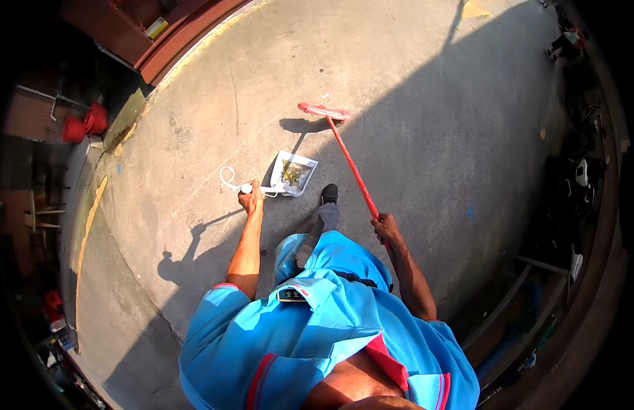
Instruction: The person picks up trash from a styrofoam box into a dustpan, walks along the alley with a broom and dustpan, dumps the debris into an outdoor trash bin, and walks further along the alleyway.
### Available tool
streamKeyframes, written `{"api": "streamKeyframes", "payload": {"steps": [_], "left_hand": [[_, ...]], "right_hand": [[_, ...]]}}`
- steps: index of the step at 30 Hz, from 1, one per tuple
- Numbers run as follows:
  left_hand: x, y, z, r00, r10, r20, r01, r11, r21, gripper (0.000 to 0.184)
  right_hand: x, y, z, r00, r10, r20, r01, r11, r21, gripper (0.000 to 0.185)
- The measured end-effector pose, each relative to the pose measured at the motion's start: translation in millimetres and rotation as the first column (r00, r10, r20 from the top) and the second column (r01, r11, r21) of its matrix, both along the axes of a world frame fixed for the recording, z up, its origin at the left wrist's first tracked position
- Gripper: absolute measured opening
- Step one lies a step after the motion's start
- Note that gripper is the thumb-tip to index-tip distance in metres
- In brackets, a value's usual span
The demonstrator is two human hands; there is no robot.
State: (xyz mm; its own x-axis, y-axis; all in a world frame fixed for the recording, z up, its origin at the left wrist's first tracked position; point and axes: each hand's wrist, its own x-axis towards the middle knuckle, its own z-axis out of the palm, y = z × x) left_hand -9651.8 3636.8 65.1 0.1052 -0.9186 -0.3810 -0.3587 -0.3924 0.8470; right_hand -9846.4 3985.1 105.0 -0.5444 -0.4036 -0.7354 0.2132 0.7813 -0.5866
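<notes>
Left of the dustpan sit red buckets.

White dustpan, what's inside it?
The dustpan holds loose yellow-green and greyish debris, too small to identify. The part of the pan floor beneath it is covered and can't be seen.

debris in the white dustpan was too small to identify, the near end of the red broom was hidden past the right hand, badge lettering was unreadable, right-side clutter was lost in shadow
</notes>
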Motion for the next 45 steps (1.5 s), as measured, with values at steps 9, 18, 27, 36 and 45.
{"api": "streamKeyframes", "payload": {"steps": [9, 18, 27, 36, 45], "left_hand": [[-75.1, -41.7, 10.3, 0.999, 0.033, 0.015, -0.033, 0.999, 0.020, 0.026], [-77.6, -31.3, -3.8, 1.000, 0.011, -0.019, -0.011, 1.000, 0.001, 0.020], [-56.5, -27.0, -9.5, 0.998, -0.058, -0.019, 0.056, 0.996, -0.073, 0.022], [-60.6, -13.3, 1.8, 0.998, -0.056, 0.014, 0.057, 0.993, -0.106, 0.019], [-59.7, -16.7, -8.3, 0.984, -0.078, 0.163, 0.102, 0.984, -0.148, 0.022]], "right_hand": [[-146.8, -148.1, -30.3, 0.984, 0.085, -0.154, -0.076, 0.995, 0.060, 0.025], [-141.9, -112.4, -58.6, 0.911, 0.390, -0.136, -0.372, 0.918, 0.141, 0.029], [-114.2, 4.9, 80.1, 0.760, 0.326, 0.563, -0.385, 0.923, -0.014, 0.034], [-103.8, -78.7, 47.3, 0.844, 0.534, 0.050, -0.533, 0.845, -0.034, 0.023], [-104.3, -195.3, -38.6, 0.834, 0.550, -0.034, -0.541, 0.829, 0.142, 0.024]]}}
